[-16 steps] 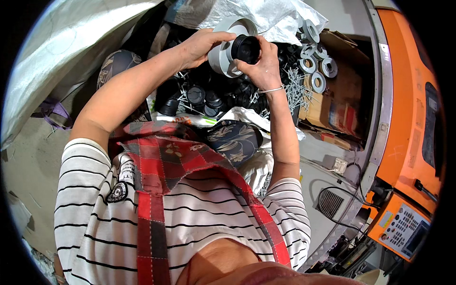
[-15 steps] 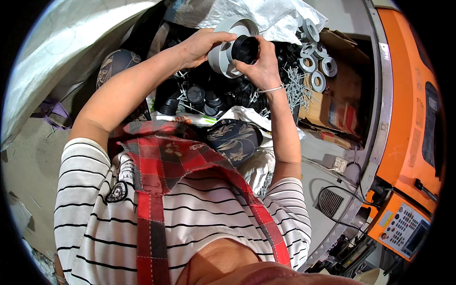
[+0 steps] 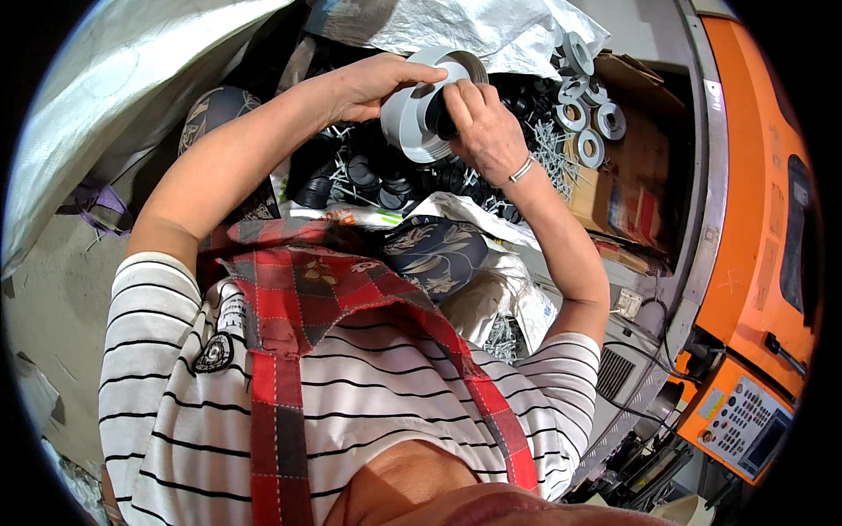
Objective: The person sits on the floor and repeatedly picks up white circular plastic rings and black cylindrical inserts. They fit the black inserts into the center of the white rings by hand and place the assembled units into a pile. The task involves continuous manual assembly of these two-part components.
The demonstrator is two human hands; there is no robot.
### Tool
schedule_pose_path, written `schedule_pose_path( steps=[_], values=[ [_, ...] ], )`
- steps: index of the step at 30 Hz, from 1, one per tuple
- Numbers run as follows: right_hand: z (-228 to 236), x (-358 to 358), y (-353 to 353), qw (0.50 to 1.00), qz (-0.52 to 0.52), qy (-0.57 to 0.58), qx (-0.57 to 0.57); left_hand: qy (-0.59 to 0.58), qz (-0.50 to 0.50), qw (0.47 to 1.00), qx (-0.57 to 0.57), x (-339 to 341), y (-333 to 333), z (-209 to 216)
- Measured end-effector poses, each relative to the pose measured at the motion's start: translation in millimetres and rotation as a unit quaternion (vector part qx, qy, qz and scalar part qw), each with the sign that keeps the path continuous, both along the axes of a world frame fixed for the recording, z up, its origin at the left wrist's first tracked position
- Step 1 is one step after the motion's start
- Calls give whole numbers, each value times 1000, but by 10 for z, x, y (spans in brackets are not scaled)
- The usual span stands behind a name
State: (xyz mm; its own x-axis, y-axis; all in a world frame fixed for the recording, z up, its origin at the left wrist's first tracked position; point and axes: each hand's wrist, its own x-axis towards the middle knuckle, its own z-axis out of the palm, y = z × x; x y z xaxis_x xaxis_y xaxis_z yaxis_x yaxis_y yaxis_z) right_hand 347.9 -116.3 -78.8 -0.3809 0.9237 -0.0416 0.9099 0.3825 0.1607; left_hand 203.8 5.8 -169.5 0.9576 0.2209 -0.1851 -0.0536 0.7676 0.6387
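- Grey plastic part (image 3: 407, 124), just one, sits between two hands above a heap; the left hand (image 3: 384, 86) grips it from the left, thumb on top.
- One black cap (image 3: 435, 116) sits against it, the right hand (image 3: 487, 133) curling its fingers onto that cap.
- Below lie more black caps (image 3: 361, 172), too jumbled to count, and dozens of pale pins (image 3: 550, 156).
- Beyond, at least six grey rings (image 3: 599, 122) lie beside one cardboard box (image 3: 647, 167).
- Farther right stands one orange machine (image 3: 756, 175).

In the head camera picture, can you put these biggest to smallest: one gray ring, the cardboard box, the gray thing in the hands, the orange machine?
1. Orange machine
2. Cardboard box
3. Gray thing
4. One gray ring
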Motion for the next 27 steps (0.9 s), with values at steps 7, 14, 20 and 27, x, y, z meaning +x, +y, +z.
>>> schedule_pose_path(
  steps=[7,14,20,27],
  values=[
    [-161,-35,-44,927,-304,219,-36,-14,28,999,-16,-13,-104,25],
    [-314,-28,-35,820,-425,384,-3,-23,67,997,-5,22,-110,-7],
    [-266,-74,-59,873,-373,313,13,29,81,996,-11,43,-10,-112],
    [-301,-53,39,784,-438,437,-41,-62,61,995,38,-26,-129,-46]
  ],
)
